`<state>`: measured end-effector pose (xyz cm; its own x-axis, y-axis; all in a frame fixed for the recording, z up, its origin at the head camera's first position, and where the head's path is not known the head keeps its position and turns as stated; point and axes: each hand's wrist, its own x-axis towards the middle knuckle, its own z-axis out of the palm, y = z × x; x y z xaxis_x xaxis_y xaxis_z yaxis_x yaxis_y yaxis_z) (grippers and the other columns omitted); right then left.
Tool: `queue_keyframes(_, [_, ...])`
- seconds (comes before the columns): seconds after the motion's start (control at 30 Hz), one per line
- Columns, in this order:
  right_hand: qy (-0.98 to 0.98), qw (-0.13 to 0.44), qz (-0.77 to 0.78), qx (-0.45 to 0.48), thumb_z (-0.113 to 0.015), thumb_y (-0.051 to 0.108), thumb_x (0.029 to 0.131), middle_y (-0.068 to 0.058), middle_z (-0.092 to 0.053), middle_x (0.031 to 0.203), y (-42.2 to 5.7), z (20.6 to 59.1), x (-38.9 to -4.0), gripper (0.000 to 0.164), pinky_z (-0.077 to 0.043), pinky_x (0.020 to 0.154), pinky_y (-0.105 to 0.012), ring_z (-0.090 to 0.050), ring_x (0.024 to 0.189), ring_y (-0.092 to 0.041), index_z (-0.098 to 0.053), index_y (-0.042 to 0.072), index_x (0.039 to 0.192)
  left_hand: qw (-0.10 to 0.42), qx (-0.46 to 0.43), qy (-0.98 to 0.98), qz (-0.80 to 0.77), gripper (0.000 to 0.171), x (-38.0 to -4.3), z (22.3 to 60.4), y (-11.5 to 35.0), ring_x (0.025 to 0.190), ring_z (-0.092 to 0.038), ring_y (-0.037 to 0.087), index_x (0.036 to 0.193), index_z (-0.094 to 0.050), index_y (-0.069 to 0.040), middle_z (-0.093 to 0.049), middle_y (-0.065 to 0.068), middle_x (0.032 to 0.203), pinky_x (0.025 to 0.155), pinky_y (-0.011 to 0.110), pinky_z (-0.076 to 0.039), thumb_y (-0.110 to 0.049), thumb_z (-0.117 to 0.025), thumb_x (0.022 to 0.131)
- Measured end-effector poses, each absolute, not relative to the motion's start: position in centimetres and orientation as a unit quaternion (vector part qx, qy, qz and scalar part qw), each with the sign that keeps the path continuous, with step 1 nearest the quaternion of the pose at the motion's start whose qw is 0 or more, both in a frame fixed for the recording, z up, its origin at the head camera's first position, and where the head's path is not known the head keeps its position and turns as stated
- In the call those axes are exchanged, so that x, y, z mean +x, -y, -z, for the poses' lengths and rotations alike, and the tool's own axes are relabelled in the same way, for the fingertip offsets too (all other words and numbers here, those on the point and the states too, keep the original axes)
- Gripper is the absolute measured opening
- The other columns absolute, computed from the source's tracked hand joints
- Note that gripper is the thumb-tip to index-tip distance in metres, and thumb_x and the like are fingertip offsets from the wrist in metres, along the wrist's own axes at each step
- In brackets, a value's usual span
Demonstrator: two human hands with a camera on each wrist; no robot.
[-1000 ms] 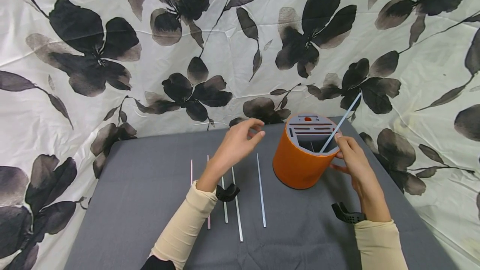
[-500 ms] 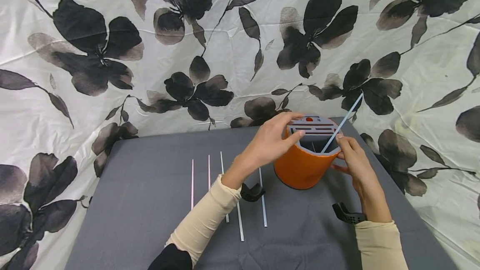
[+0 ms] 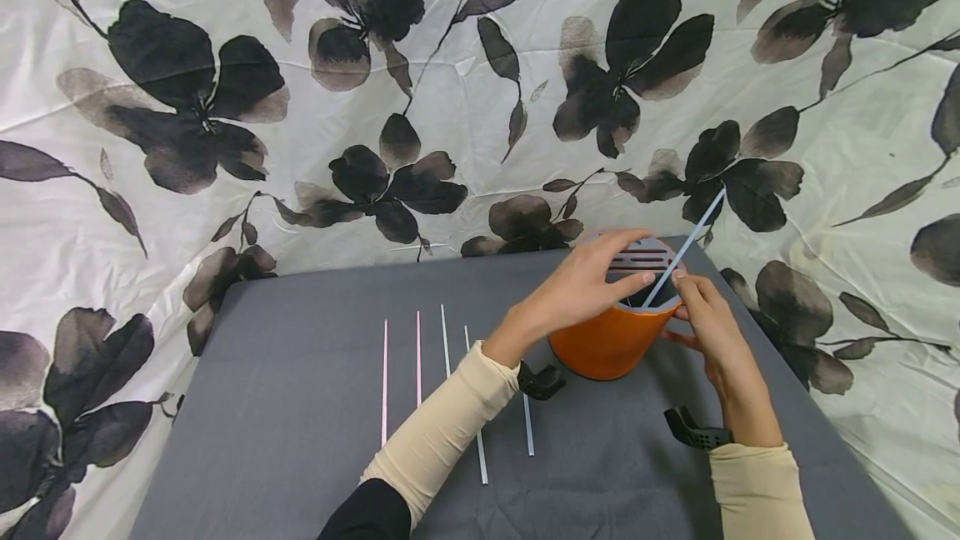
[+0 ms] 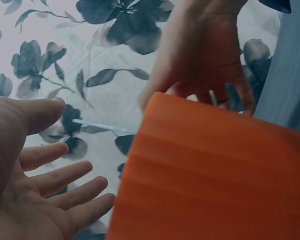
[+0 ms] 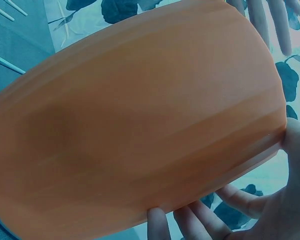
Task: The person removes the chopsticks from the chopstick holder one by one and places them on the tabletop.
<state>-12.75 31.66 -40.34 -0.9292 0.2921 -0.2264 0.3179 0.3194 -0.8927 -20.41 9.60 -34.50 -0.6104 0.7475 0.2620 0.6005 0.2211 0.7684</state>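
An orange round utensil holder (image 3: 607, 348) with a grey slotted top stands at the table's back right. A pale blue stick (image 3: 697, 232) leans out of its large compartment, tilted up to the right. My right hand (image 3: 720, 336) grips the holder's right side, thumb at the rim near the stick, fingers against the outer wall (image 5: 140, 115). Above the top hovers my left hand (image 3: 581, 286), fingers extended and thumb apart, holding nothing. In the left wrist view its spread fingers (image 4: 72, 172) lie close to the holder; the stick's end (image 4: 102, 125) shows beyond.
Several thin sticks lie side by side on the grey table (image 3: 285, 407): a pink one (image 3: 385, 382), another pink one (image 3: 418, 357), white ones and a blue one (image 3: 529, 432). My left forearm crosses over them. A floral cloth (image 3: 465, 65) hangs behind.
My left hand has moved right from above the sticks to over the holder's top, near the leaning stick. The right hand, holder and stick have stayed in place.
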Motion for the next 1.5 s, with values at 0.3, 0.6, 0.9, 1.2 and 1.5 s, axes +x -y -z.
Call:
queue_keyframes(0.3, [-0.809, 0.022, 0.558, 0.182, -0.032, 0.068, 0.105, -0.023, -0.027, 0.160, -32.1, 40.6, -12.9, 0.084, -0.065, 0.078, -0.032, -0.042, 0.125, -0.035, -0.028, 0.001, 0.157, 0.114, 0.427, -0.791, -0.423, 0.062, -20.2, 35.6, -12.0, 0.148, -0.045, 0.006, 0.163, -0.035, -0.028, -0.043, -0.010, 0.164, 0.118, 0.020, -0.041, -0.040, -0.059, 0.107])
queue_keyframes(0.6, [-0.814, 0.019, 0.553, 0.178, -0.032, 0.072, 0.103, -0.022, -0.028, 0.157, -32.0, 40.2, -12.8, 0.089, -0.064, 0.074, -0.029, -0.043, 0.125, -0.035, -0.028, 0.002, 0.157, 0.129, 0.430, -0.800, -0.399, 0.058, -20.0, 35.4, -13.7, 0.145, -0.047, 0.003, 0.162, -0.036, -0.030, -0.042, -0.012, 0.164, 0.115, 0.019, -0.043, -0.039, -0.055, 0.109])
queue_keyframes(0.9, [-0.808, 0.010, 0.558, 0.191, -0.035, 0.069, 0.104, -0.011, -0.036, 0.147, -32.0, 40.3, -13.1, 0.081, -0.065, 0.074, -0.031, -0.045, 0.118, -0.028, -0.034, 0.005, 0.154, 0.098, 0.387, -0.806, -0.438, 0.046, -20.0, 35.6, -15.1, 0.123, -0.062, 0.002, 0.154, -0.049, -0.025, -0.062, -0.010, 0.142, 0.095, 0.011, -0.050, -0.033, -0.057, 0.109])
queue_keyframes(1.2, [-0.808, 0.012, 0.559, 0.187, -0.035, 0.069, 0.104, -0.015, -0.030, 0.156, -31.8, 40.2, -13.0, 0.082, -0.066, 0.078, -0.033, -0.043, 0.121, -0.031, -0.034, 0.005, 0.154, 0.071, 0.336, -0.830, -0.439, 0.036, -20.2, 35.4, -16.7, 0.104, -0.065, -0.003, 0.141, -0.063, -0.023, -0.073, -0.011, 0.122, 0.077, 0.006, -0.046, -0.027, -0.064, 0.106])
queue_keyframes(1.5, [-0.810, 0.005, 0.556, 0.184, -0.035, 0.063, 0.107, -0.016, -0.030, 0.154, -31.7, 40.2, -13.0, 0.075, -0.066, 0.079, -0.035, -0.045, 0.118, -0.029, -0.033, 0.003, 0.153, 0.045, 0.336, -0.833, -0.437, 0.022, -20.9, 35.4, -17.3, 0.086, -0.065, -0.004, 0.123, -0.073, -0.018, -0.077, -0.010, 0.106, 0.068, 0.005, -0.045, -0.025, -0.069, 0.103])
